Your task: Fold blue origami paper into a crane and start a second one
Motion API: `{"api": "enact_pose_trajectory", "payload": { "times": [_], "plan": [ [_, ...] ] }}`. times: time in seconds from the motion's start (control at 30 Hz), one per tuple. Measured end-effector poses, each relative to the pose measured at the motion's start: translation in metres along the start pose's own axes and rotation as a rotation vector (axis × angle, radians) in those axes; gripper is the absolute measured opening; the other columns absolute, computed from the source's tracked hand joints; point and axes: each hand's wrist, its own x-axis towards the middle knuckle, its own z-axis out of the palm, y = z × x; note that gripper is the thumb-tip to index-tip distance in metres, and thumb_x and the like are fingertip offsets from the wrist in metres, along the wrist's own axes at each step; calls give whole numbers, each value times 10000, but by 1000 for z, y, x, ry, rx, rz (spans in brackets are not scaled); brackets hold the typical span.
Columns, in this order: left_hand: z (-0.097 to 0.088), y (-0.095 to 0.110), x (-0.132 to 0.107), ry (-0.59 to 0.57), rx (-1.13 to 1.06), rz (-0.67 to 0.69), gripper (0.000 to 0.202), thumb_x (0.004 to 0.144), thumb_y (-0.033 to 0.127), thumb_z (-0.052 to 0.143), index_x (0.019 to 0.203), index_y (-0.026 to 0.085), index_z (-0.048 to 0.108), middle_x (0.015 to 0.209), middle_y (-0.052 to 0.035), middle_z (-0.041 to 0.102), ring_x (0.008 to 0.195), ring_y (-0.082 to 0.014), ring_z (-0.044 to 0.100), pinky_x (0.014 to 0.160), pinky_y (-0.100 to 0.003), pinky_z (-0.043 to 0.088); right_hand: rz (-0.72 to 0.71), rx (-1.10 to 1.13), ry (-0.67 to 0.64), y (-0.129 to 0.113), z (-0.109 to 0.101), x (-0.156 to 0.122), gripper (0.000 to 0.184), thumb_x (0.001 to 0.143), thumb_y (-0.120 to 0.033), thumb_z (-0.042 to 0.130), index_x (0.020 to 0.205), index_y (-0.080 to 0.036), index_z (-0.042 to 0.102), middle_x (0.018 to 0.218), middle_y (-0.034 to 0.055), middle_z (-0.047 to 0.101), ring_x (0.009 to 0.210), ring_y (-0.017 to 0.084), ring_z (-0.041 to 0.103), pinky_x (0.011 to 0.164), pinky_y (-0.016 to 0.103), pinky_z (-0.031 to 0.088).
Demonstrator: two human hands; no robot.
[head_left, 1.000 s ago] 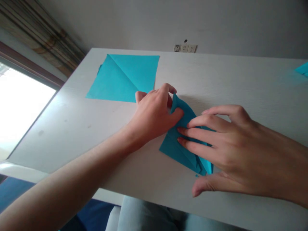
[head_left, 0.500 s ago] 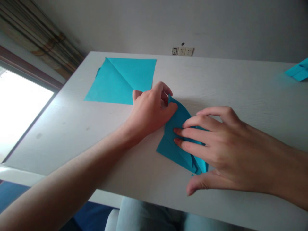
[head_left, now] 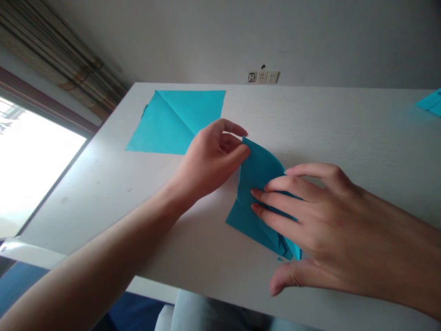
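A folded blue paper (head_left: pixel 257 181) lies on the white table (head_left: pixel 310 128) in front of me. My left hand (head_left: pixel 210 158) pinches its upper corner between thumb and fingers and lifts that flap slightly. My right hand (head_left: pixel 310 220) lies flat on the lower part of the folded paper, fingers stretched out and pressing it down, thumb resting on the table beside it.
A flat blue square sheet (head_left: pixel 175 120) with a diagonal crease lies at the table's far left. Another blue paper piece (head_left: pixel 430 102) shows at the right edge. Wall sockets (head_left: pixel 262 77) sit behind the table. A window and curtain are on the left.
My left hand has opened a little and now pinches the flap's corner, raising it. The view has shifted slightly. My right hand keeps pressing the paper.
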Motion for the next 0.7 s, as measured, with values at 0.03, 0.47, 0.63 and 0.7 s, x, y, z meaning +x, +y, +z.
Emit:
{"api": "enact_pose_trajectory", "payload": {
  "times": [0.03, 0.47, 0.63, 0.7],
  "plan": [
    [0, 1, 0, 2, 6, 0, 214, 909, 104, 777, 1083, 228, 762, 869, -1, 822, 806, -167, 800, 681, -276, 621, 1, 7, -2, 0, 1, -1, 903, 957, -1079, 772, 1165, -221, 959, 1346, 96, 969, 1311, 397, 814, 1194, 617, 544],
    [-10, -1, -4, -129, 321, 70, 238, 988, 236, 856, 814, 243, 694, 800, 3, 722, 738, -167, 619, 657, -351, 441, 30, 53, -37, 5, 3, -11, 910, 1136, -1019, 484, 1297, -252, 946, 1562, 112, 907, 1494, 462, 730, 1290, 679, 543],
    [-13, -5, -4, -93, 421, 78, 144, 989, 249, 879, 1080, 260, 767, 894, 14, 789, 809, -194, 720, 746, -351, 522, 32, -8, -115, -3, -8, -6, 940, 1125, -1036, 428, 1240, -279, 973, 1479, 125, 926, 1427, 461, 752, 1256, 655, 575],
    [-12, -5, -8, -46, 500, 112, 307, 967, 224, 880, 1244, 248, 751, 1042, -5, 835, 859, -193, 743, 809, -357, 541, 32, -39, -133, -6, -10, -5, 975, 1221, -910, 268, 1268, -248, 982, 1463, 121, 932, 1395, 426, 751, 1258, 609, 556]
  ]
}}
